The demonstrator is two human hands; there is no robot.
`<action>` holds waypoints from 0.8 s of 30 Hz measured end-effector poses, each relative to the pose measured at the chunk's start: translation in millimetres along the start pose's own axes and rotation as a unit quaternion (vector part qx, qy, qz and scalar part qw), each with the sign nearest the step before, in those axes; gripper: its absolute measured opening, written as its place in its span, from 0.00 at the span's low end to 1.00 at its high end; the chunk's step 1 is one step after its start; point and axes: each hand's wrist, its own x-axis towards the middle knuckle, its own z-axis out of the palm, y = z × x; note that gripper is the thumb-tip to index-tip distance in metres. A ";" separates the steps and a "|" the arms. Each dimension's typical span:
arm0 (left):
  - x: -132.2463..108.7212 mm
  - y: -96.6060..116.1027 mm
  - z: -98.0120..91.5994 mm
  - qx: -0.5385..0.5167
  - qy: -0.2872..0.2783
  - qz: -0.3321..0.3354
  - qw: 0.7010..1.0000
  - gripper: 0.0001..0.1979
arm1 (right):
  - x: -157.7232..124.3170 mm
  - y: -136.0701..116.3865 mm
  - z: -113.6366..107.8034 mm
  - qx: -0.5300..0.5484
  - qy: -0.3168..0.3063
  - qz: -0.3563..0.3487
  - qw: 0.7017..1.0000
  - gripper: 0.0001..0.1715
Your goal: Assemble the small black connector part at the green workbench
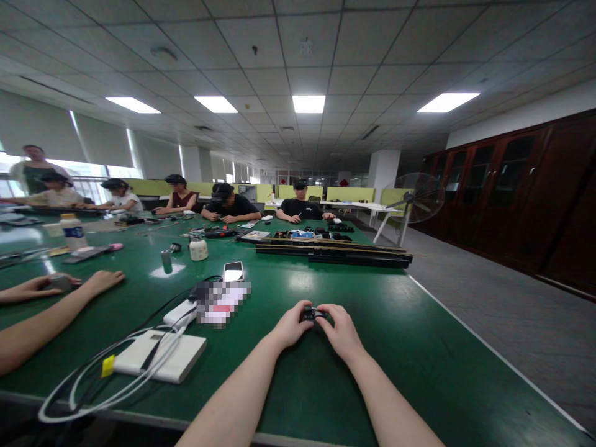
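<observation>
Just above the green table (pixel 419 372), my left hand (pixel 293 324) and my right hand (pixel 341 329) meet around a small black part (pixel 313 313). The left fingers pinch its left side, and the right thumb and fingers grip its right side. Dark, with some metallic-looking bits, the part is too small for me to name its kind. Fingertips cover both of its ends.
Left of my arms lie a white box-like device (pixel 193 357) with looped cables, a power strip (pixel 179 313) and a phone (pixel 233 271). Long black rails (pixel 358 259) lie farther back. A co-worker's arms (pixel 60 313) rest at the left. Beyond stand a jar (pixel 198 249) and a bottle (pixel 73 233).
</observation>
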 end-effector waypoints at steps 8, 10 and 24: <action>2.3 -1.8 -0.6 -0.048 -0.025 0.000 0.999 0.20 | -3.2 5.0 5.0 -0.080 -0.032 -0.006 0.996 0.10; 2.2 -1.5 -0.4 -0.048 -0.026 -0.001 0.998 0.20 | -3.8 5.7 5.2 -0.084 -0.028 -0.003 0.996 0.10; 0.3 -1.5 -1.3 0.005 -0.040 -0.001 0.999 0.23 | -5.0 11.6 5.2 0.010 -0.066 0.045 0.997 0.10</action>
